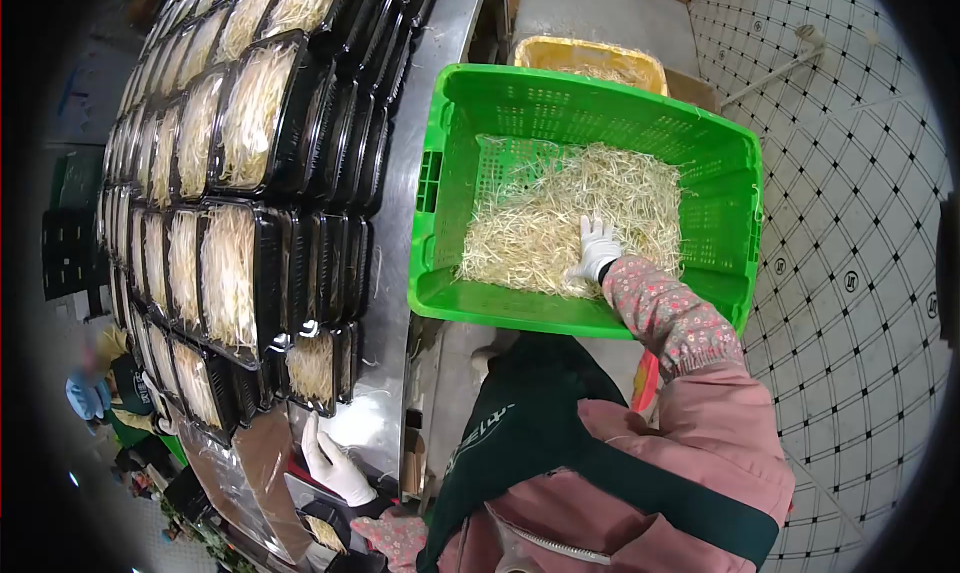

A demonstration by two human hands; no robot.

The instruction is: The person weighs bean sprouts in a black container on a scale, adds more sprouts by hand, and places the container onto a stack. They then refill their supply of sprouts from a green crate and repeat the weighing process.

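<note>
My right hand (pixel 597 249), in a white glove, reaches into a green plastic crate (pixel 590 318). Its fingers are spread on a heap of pale bean sprouts (pixel 560 208) that covers much of the crate's bottom. My left hand (pixel 338 470), gloved too, is over the metal table with its fingers stretched out. Those fingertips are right by the lower edge of a black tray of sprouts (pixel 312 368), at the near end of the stacks. Below this hand lies another small black tray with some sprouts (pixel 325 533).
Tall stacks of black trays filled with sprouts (pixel 255 113) stand along the metal table (pixel 400 243). A yellow tub (pixel 592 48) with sprout bits is behind the crate. Brown plastic-covered material (pixel 235 473) lies near the trays. Another person (pixel 100 393) is at far left.
</note>
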